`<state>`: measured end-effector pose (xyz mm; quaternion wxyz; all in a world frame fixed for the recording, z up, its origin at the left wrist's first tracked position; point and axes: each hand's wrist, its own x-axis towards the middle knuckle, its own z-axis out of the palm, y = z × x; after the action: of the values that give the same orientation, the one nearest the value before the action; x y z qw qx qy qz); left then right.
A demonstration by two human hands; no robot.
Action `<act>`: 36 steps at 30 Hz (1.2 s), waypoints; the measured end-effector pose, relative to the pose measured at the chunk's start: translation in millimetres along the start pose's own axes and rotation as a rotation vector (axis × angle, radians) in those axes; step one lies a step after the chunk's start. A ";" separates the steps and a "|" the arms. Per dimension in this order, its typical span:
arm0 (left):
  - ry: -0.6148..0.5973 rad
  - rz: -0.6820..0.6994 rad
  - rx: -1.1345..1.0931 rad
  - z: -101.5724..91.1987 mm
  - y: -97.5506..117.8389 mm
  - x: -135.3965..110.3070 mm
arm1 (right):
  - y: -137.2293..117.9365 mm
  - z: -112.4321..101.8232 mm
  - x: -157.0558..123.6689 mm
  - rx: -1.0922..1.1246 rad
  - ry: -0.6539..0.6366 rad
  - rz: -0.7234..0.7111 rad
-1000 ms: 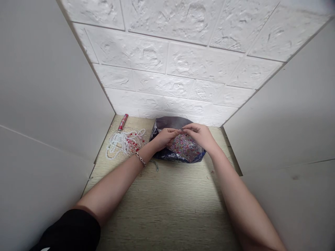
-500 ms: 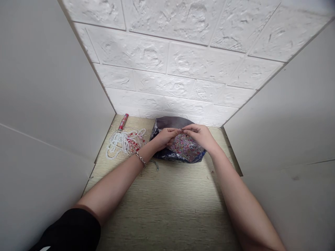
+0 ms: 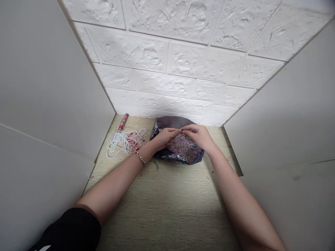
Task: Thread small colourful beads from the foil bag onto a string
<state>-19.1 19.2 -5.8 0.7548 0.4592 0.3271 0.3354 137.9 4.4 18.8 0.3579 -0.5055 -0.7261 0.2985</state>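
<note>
Above an open dark bag (image 3: 171, 122) full of small multicoloured beads (image 3: 184, 148), my two hands meet fingertip to fingertip. My left hand (image 3: 166, 137) is closed in a pinch, thumb against forefinger, with a chain bracelet at its wrist. Facing it, my right hand (image 3: 197, 134) pinches too, its tips touching or almost touching the left ones. Whatever lies between the fingertips is too small to name. A short strand of grey-green beads (image 3: 157, 164) lies below my left wrist; whether it runs up to the hand is hidden.
Left of the bag lies a tangled heap of white, clear and red bead strings (image 3: 125, 142). A small red cylinder (image 3: 123, 122) rests behind it. The wooden surface (image 3: 162, 205) is bounded by a white brick-patterned wall (image 3: 183, 59) and grey side panels (image 3: 288, 115).
Both hands stay over the bag, pinched together. My right hand has shifted very slightly to the left. The bag and bead strings are where they were.
</note>
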 end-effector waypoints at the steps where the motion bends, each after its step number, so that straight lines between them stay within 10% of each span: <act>1: 0.005 -0.002 0.002 0.1 0.0 0.0 | 0.2 0.2 0.2 -0.009 0.000 -0.008; 14: -0.014 0.009 0.029 1.4 1.2 -1.5 | -11.2 -3.7 -2.8 -0.351 0.031 -0.188; 36: 0.041 -0.016 0.073 2.0 0.0 0.7 | 3.4 -3.1 -1.4 -0.115 0.034 -0.025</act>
<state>-17.1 18.8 -5.2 0.7334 0.4768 0.3582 0.3264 142.5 4.3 17.6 0.3441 -0.5210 -0.7424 0.2429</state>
